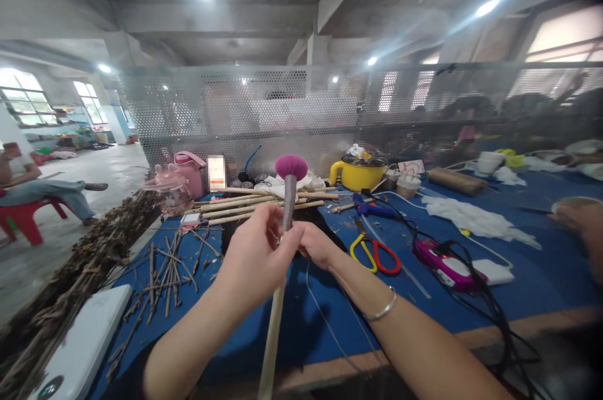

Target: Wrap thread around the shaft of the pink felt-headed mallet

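Upright in front of me is a pale wooden stick [272, 337]. Its upper part is wrapped in a grey sleeve [290, 196], and a round magenta pad [291, 167] caps it. My left hand [257, 252] is closed around the stick just below the grey part. Close against it on the right, my right hand [320, 246] has its fingers curled together. From beneath the right hand a thin wire [325, 318] hangs down in a loop. The right fingertips are partly hidden behind the left thumb.
Scissors with yellow and red handles [377, 255], a blue glue gun [372, 206] and a purple device [447, 265] with cables lie right. Thin twigs [169, 268] and a white box [85, 340] are left. Behind stand wooden sticks [254, 202], a yellow pot [362, 172] and a mesh screen [282, 98].
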Motion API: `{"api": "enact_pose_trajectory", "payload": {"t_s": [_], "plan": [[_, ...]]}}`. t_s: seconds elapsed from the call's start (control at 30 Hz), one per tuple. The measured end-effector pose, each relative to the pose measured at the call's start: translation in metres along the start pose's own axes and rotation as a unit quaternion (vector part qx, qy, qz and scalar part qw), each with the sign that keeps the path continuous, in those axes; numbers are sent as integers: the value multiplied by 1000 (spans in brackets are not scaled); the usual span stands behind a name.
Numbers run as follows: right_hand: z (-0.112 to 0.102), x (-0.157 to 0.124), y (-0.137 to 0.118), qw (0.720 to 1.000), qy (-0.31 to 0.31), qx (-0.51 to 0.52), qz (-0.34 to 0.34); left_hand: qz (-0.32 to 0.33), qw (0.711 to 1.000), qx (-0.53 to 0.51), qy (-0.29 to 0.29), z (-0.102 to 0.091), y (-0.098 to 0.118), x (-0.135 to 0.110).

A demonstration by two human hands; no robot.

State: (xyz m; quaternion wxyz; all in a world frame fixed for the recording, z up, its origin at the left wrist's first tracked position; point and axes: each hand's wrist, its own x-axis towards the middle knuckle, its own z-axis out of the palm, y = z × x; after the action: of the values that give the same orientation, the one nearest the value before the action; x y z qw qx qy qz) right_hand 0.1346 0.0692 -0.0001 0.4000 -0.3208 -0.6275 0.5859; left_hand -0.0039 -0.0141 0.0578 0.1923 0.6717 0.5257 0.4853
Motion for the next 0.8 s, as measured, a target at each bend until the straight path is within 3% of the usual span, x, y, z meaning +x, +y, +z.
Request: {"api": "enact_pose_trajectory", "payload": {"t_s": [0.1,0.17,0.3,0.5,0.63,0.8], "plan": [[-1,3,3,1000,2,21,-11,-44,993,100,-49,17,-23,5],[-1,5,7,999,6,32,-18,-72,988,102,-91,29,-42,8],[-1,5,9,999,10,51,-5,-77,994,46,-68,41,-64,8],[-7,3,1,996,-47,69,-8,-123,970,-176,-113,39,-61,2],[-12,0,2,990,-90,107,-10,-112,953,-245,-140,36,-54,-3],[-14,-3,0,983,-127,132,29,-117,908,-320,-244,33,-54,-5]]}}
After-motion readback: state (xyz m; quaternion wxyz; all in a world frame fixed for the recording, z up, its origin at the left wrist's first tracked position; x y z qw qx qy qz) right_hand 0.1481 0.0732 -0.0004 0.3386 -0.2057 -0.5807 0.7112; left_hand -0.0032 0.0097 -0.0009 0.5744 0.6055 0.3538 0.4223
